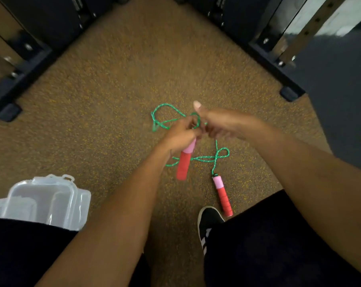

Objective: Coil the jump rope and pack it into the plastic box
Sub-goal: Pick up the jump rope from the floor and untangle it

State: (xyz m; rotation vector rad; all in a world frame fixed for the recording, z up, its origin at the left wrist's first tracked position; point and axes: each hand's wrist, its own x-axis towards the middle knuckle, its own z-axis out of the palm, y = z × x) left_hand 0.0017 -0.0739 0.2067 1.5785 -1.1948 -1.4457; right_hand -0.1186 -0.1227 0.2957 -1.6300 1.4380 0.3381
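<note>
One green braided jump rope [204, 159] with two red-and-pink foam handles trails in loops over the speckled brown carpet [113, 90]. The left hand [181, 135] grips one handle [183, 164]. The right hand [223, 123], thumb raised, curls round the cord. The second handle [223, 196] lies on the carpet. One clear plastic box [46, 199] sits at lower left.

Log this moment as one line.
stage: coiling, rope mostly loose | left hand: grips handle | right hand: holds rope | other handle: on floor | box: at left, no rope inside
</note>
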